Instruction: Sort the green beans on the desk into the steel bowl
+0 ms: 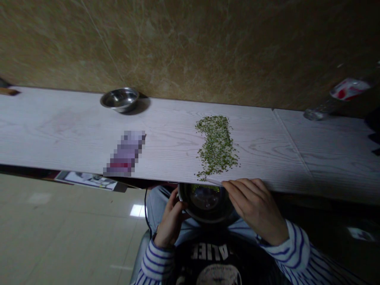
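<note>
Small green beans (216,144), like mung beans, lie scattered in a thin layer on the pale wood-grain tabletop (169,134). My left hand (172,221) grips the left rim of a metal bowl (204,218), held over my lap just below the table edge. Some green beans show inside it along the far side. Between the closed fingers of my right hand (252,202) is a thin whitish stick (212,181), whose tip touches or nearly touches the nearest beans at the edge. Its far end is hidden in the hand.
A smaller steel bowl (119,99) stands by the wall at the back left. In front of it lies a blurred-out phone-like object (126,152). A clear plastic bottle with a red-and-white label (347,90) leans at the back right. Papers (86,180) show under the tabletop.
</note>
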`<state>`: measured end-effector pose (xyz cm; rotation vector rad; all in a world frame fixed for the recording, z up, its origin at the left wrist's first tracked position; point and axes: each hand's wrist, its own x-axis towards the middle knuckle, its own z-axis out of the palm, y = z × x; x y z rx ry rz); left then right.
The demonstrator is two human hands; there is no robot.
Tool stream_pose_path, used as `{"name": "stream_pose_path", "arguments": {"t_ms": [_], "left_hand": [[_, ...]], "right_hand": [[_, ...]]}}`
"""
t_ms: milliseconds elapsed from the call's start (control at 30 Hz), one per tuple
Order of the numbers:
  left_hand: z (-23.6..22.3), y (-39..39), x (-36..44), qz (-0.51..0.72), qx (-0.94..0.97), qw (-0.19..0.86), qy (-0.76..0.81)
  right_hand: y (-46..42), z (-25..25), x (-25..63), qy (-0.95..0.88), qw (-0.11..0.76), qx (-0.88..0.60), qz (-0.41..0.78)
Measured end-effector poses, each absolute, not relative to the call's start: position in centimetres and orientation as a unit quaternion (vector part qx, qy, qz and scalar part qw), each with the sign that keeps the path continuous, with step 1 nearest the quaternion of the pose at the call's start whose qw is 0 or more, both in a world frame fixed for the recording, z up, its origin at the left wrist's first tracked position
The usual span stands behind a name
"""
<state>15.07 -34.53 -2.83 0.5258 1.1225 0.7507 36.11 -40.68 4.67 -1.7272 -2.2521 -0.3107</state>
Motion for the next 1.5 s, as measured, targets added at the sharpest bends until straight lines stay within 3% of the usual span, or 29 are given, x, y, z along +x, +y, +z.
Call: {"name": "stream_pose_path", "arguments": {"t_ms": [1500], "left_hand": [[-3.5, -34.2, 14.1, 0.355, 0.24, 0.763, 0.484]], "right_hand": [[-40.1, 4.6, 33.6, -0.762, 0.165, -0.621, -0.085]]}}
